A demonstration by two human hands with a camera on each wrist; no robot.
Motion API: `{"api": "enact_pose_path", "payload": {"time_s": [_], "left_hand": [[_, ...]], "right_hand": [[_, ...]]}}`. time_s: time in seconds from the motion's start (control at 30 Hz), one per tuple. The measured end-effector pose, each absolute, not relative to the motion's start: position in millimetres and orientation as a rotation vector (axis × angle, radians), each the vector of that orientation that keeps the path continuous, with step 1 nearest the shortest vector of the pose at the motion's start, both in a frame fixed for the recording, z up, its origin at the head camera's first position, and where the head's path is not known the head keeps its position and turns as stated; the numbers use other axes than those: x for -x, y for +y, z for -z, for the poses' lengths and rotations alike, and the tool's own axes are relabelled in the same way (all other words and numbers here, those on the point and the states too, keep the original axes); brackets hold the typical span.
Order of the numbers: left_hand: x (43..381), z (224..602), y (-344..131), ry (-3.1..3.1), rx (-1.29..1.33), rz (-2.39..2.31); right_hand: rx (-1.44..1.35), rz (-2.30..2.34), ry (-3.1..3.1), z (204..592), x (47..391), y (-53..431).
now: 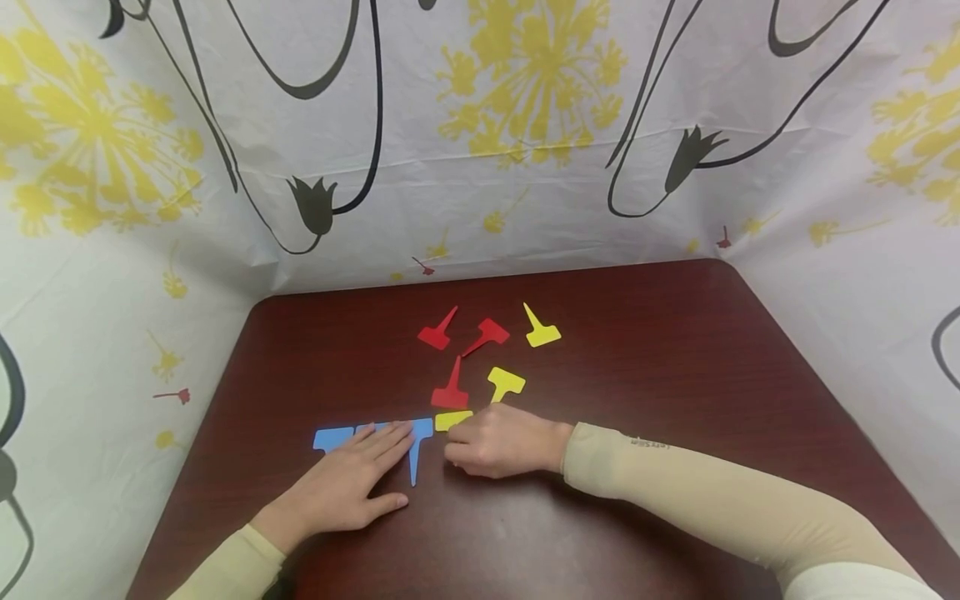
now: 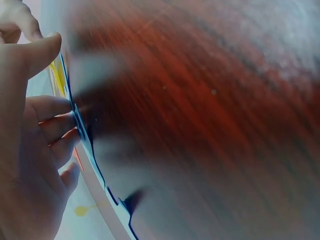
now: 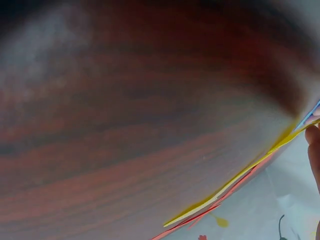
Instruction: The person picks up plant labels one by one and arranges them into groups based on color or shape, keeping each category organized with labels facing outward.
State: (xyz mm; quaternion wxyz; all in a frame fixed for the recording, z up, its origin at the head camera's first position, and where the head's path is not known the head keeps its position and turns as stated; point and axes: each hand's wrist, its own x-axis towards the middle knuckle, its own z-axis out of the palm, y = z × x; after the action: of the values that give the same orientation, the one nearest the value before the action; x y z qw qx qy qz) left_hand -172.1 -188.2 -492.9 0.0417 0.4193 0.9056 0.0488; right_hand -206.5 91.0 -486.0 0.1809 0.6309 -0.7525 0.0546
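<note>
Blue T-shaped plant labels (image 1: pixel 422 429) lie in a row, heads level, on the dark red-brown table. My left hand (image 1: pixel 341 487) rests flat across them, its fingers straight and hiding part of the row. Just right of the row, my right hand (image 1: pixel 498 442) has its fingers curled and pinches a yellow plant label (image 1: pixel 450 421); the hand covers the stem. Another yellow label (image 1: pixel 507 381) lies beyond the knuckles. In the left wrist view the left hand (image 2: pixel 37 135) touches the blue edges (image 2: pixel 87 140). Right-hand fingers (image 3: pixel 313 142) meet a yellow strip (image 3: pixel 285 141) in the right wrist view.
Three red plant labels (image 1: pixel 450 393) lie scattered behind the hands, with a further yellow label (image 1: pixel 543 336) at the back right. A patterned white cloth (image 1: pixel 420 192) hangs along the table's back and side edges. The wooden tabletop (image 1: pixel 660 350) has rounded corners.
</note>
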Motion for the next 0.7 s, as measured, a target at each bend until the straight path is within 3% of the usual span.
{"api": "enact_pose_path", "payload": {"time_s": [0.7], "left_hand": [[171.4,495.0,-188.1,2.802,-1.305,-0.153]], "right_hand": [[-1.815,-0.036,-2.166,493.5,202.7,88.4]]}}
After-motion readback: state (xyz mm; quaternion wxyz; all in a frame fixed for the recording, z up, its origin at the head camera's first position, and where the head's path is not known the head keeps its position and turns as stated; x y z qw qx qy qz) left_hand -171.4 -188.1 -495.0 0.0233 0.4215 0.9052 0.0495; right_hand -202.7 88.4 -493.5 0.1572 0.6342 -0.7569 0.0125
